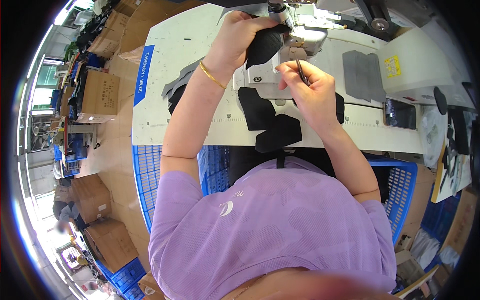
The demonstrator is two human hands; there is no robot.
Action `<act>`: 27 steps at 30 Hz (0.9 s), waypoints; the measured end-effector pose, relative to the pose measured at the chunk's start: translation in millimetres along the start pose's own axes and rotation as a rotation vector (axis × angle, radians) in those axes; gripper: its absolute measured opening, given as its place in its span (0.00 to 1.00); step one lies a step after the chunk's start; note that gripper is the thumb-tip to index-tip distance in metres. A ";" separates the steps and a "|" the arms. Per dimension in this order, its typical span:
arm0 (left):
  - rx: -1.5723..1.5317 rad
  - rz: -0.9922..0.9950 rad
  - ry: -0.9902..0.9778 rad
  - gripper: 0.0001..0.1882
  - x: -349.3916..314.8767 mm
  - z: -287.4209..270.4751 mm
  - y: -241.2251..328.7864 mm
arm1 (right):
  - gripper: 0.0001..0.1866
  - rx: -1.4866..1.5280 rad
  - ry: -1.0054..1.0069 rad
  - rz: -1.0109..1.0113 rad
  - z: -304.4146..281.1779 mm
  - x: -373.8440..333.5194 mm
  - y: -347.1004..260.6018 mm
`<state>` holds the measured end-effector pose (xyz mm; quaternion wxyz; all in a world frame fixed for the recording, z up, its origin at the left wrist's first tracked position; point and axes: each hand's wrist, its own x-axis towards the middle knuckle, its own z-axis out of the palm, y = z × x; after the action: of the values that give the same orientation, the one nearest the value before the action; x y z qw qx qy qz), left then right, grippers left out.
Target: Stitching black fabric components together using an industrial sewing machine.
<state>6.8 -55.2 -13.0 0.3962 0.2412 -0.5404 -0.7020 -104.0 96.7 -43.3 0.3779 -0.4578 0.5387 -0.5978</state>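
Observation:
At the sewing machine head [300, 37], my left hand [235, 41] grips a black fabric piece [265, 47] beside the presser foot area, thumb stretched toward the machine. The needle itself cannot be made out. My right hand [312, 92] is closed around a slim dark tool that looks like tweezers [301, 72], just to the right of the machine's front plate. Two black cut pieces, one [256, 108] partly under or against the other [280, 133], lie on the white table [200, 132] between my forearms. Another dark piece [340, 108] shows partly behind my right wrist.
Grey and black cut pieces [182, 82] lie left of my left forearm. A grey stack [363, 75] and a phone [400, 114] rest on the right. Blue plastic crates [145, 175] flank me below the table edge. Cardboard boxes [97, 95] stand on the floor at left.

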 end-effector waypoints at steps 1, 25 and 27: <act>-0.002 0.000 -0.004 0.09 -1.4 -2.4 3.2 | 0.10 -0.052 -0.016 0.016 -2.1 -0.6 0.4; 0.275 0.294 0.402 0.08 -116.2 3.2 -47.9 | 0.13 -0.909 0.085 -0.602 -3.3 -21.8 10.1; 0.283 0.294 0.382 0.08 -119.6 6.5 -49.5 | 0.12 -0.943 0.100 -0.630 -0.2 -20.5 8.6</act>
<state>55.3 51.3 -68.8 0.5508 0.3411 -0.5779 -0.4963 -98.5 115.0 -54.8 -0.0901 -0.6868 0.6020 -0.3973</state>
